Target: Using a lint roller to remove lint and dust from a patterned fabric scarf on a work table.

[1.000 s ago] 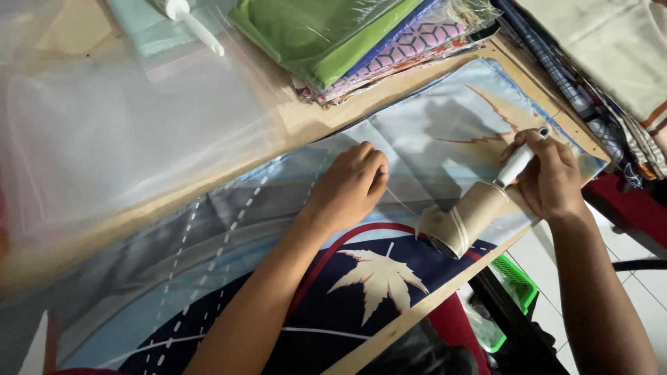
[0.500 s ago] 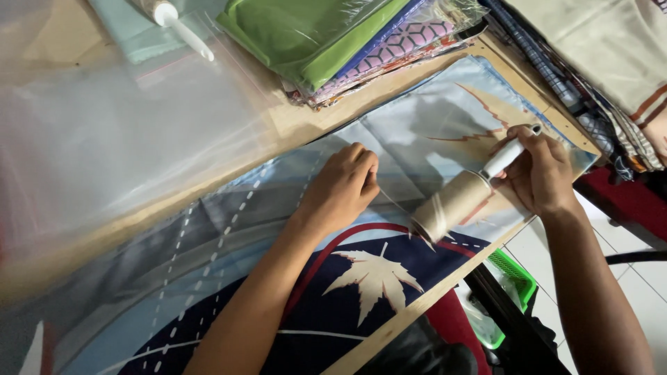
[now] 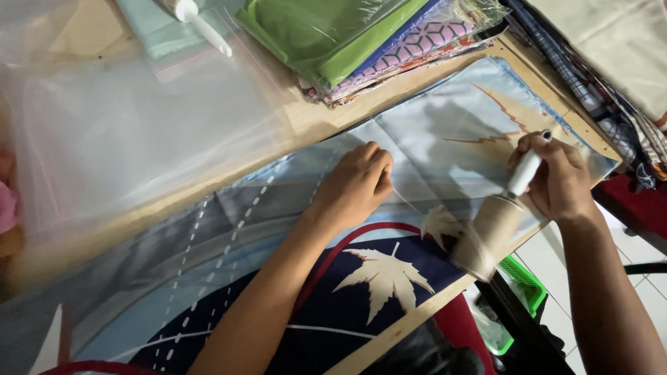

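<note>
Lint rolling is the step in hand, as I judge it: my right hand (image 3: 556,182), at the right of the frame, has its fingers wrapped tight round the white handle of the lint roller (image 3: 495,226), whose tan sticky drum lies tilted on the printed cloth (image 3: 431,149) near the table's lower right edge. My left hand (image 3: 356,186), at the centre, rests knuckles up with fingers curled under, pinning the cloth flat; it grips nothing. The cloth looks smooth and thin, pale blue with dashed white lines, turning navy with cream maple leaves and a red arc toward the bottom. The next pass calls for even pressure while the pinning hand keeps the fabric taut. At upper left lies a glossy clear plastic bag (image 3: 139,132); at the top, a stack of bagged folded fabrics (image 3: 361,35), green uppermost.
</note>
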